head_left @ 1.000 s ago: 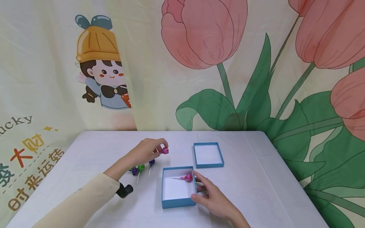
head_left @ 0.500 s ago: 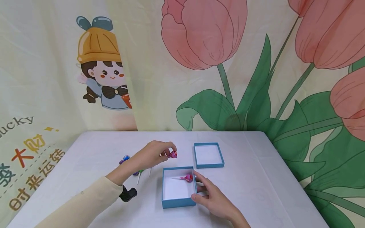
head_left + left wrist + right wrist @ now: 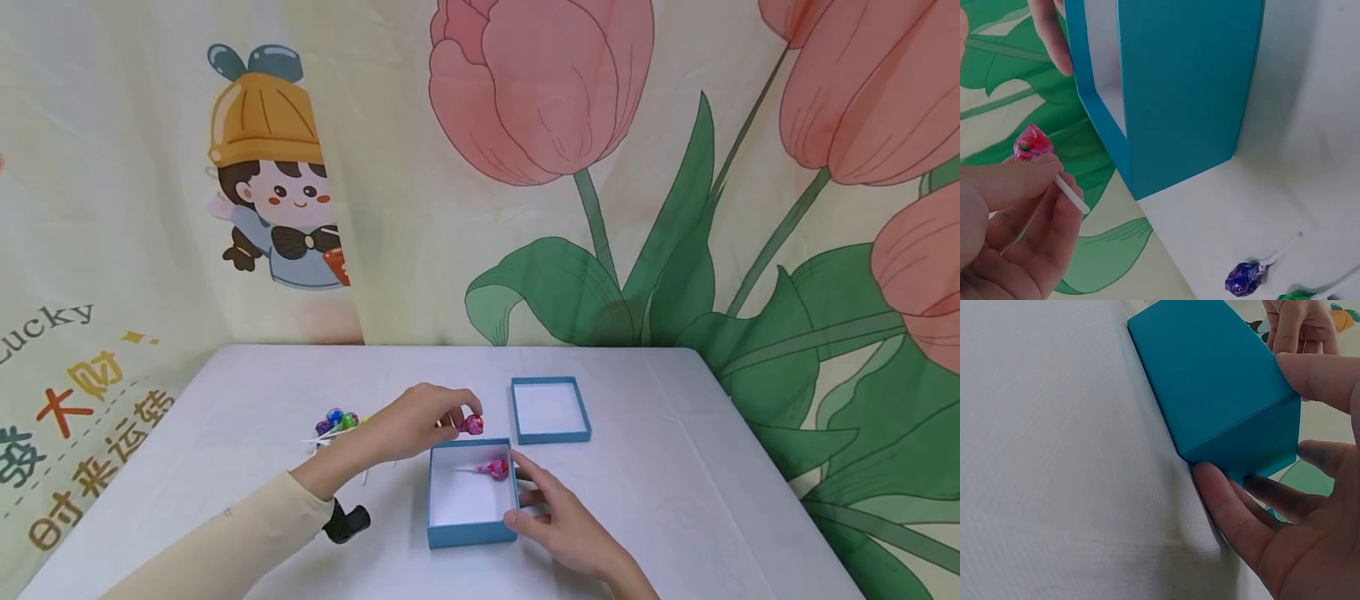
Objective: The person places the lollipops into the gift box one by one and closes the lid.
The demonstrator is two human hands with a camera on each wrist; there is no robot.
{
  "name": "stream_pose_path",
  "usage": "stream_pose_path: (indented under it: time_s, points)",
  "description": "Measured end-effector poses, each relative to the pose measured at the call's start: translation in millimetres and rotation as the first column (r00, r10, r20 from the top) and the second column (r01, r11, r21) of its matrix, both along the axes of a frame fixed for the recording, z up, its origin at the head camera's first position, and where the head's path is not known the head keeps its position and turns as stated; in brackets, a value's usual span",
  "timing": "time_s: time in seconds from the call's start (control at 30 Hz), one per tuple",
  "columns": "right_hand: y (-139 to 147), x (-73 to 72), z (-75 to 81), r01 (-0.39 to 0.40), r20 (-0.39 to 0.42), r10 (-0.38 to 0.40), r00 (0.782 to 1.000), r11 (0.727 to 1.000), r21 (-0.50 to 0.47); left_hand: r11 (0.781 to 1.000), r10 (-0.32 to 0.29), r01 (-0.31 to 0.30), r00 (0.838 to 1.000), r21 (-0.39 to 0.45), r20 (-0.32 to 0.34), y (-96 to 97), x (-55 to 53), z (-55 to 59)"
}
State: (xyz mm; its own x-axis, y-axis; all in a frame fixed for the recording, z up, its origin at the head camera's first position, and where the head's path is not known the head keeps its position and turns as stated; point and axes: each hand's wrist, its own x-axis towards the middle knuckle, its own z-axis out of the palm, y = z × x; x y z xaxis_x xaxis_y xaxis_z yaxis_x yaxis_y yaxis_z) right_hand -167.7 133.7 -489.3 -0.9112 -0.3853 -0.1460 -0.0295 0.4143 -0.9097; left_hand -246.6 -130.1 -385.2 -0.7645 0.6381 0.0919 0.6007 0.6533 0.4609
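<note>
My left hand (image 3: 422, 422) pinches a pink-red wrapped lollipop (image 3: 472, 424) just beyond the back rim of a blue box (image 3: 472, 535). In the left wrist view the held lollipop (image 3: 1032, 144) shows its white stick sticking out past thumb and fingers. Inside the white-lined box another pink lollipop (image 3: 498, 469) lies on its side, candy end to the right. My right hand (image 3: 558, 518) grips the box's right side, thumb at the front corner. From the right wrist, fingertips (image 3: 1215, 478) show against the blue wall (image 3: 1222, 381) low down near the tablecloth.
A shallow blue lid (image 3: 551, 408) lies behind the box to the right. Several lollipops (image 3: 339, 420) in blue, green and purple wrappers lie on the white table (image 3: 675, 483) at left, partly behind my left arm. A purple one (image 3: 1244, 278) shows near the box.
My left hand has carried the pinched lollipop rightward and nearer, towards the box's back rim. More of the lollipop pile shows at left. My right hand and the box have stayed put.
</note>
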Motion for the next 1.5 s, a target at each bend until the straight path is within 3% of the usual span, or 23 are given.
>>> stream_pose_path:
  time_s: [0.43,0.87,1.2,1.5]
  points:
    - [0,0.0,1.9,-0.02,0.006,0.02,1.0,1.0,-0.019,0.998,-0.065,0.065,0.998,-0.007,0.027,11.9,5.9,-10.2]
    - [2,-2.1,1.7,-0.029,0.005,0.029,1.0,0.999,-0.017,0.998,-0.061,0.062,0.997,-0.016,0.044,19.0,9.4,-22.9]
    - [4,-2.8,-0.3,-0.042,-0.009,0.042,0.999,0.998,-0.039,0.997,-0.081,0.08,0.995,0.024,0.061,20.3,12.1,-33.9]
    - [6,-2.7,0.3,-0.054,-0.015,0.053,0.998,0.997,-0.048,0.993,-0.113,0.113,0.993,0.021,0.032,22.5,10.6,-43.9]
